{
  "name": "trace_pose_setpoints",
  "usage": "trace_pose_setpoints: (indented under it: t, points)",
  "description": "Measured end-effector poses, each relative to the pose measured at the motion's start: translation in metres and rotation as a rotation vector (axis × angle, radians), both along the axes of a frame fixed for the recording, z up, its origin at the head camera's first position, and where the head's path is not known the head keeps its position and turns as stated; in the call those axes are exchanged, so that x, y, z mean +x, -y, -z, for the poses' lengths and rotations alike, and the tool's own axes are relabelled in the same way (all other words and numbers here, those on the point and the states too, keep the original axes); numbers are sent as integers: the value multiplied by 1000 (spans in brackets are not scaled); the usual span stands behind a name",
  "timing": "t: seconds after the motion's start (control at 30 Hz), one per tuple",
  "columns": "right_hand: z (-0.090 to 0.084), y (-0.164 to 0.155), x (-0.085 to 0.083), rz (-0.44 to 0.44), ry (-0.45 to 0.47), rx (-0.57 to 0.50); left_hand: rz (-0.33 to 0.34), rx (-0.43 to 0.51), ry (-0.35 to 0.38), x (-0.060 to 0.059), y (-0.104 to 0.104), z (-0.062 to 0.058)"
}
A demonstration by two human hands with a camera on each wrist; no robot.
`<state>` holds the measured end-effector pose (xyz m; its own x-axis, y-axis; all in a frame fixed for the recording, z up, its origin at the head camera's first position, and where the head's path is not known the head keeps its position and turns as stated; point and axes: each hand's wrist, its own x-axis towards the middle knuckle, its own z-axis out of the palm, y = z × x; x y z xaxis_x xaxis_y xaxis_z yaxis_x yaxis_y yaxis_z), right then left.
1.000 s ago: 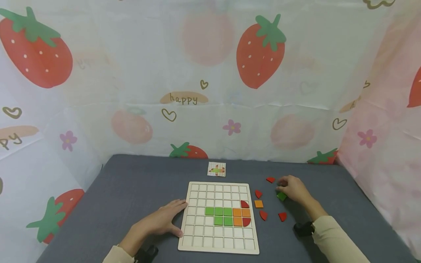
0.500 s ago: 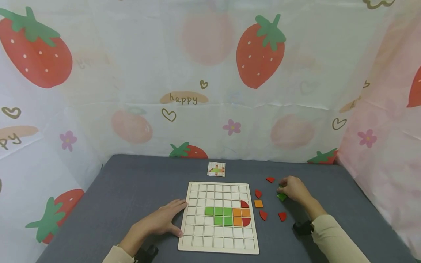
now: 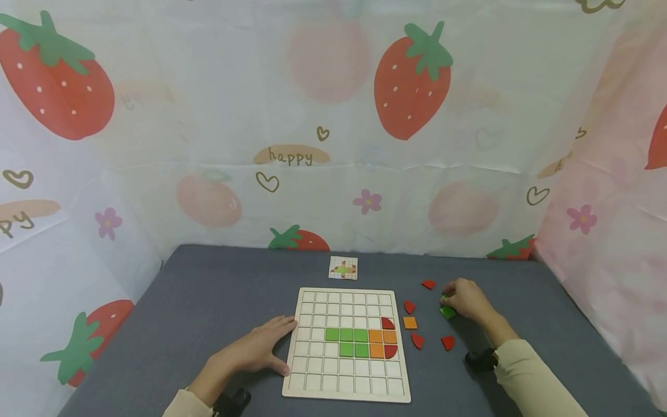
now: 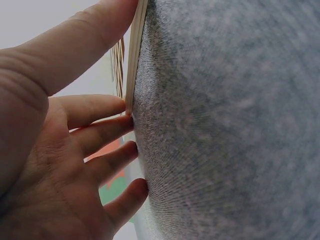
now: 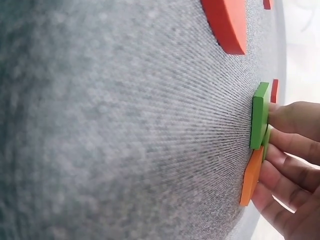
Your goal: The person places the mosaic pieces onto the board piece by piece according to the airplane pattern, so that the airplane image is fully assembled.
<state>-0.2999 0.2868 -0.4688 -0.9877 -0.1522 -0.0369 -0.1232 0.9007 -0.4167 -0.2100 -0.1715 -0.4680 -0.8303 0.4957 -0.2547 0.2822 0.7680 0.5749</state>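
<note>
A pale wooden grid board (image 3: 312,382) lies on the table with green and orange square tiles and red rounded tiles set in it. My left hand (image 3: 255,347) rests at its left edge, thumb and fingers spread; in the left wrist view the fingertips meet the board's side (image 4: 135,60). To the right of the board, my right hand (image 3: 466,298) pinches a green square tile (image 5: 266,143), mostly hidden by the fingers. Right in front of the fingertips lies another green tile (image 5: 260,117). An orange tile (image 5: 251,177) sits under the lower fingers.
Between board and right hand lie an orange tile (image 3: 410,323) and red tiles, one (image 3: 417,341) close to the board's edge. Another red tile (image 3: 447,343) is nearer the wrist. A small picture card (image 3: 343,268) lies behind the board. Printed cloth (image 3: 333,202) walls in the table.
The right hand's fingertips have closed in slightly, and a green edge now shows between them. My left hand and the board stay in place.
</note>
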Motion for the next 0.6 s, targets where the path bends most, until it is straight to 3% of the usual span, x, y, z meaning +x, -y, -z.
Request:
trace_pose_setpoints:
  t: [0.6]
  points:
    - [-10,12,9,-66,-96,-65,-6,-10,-12,0,0,1]
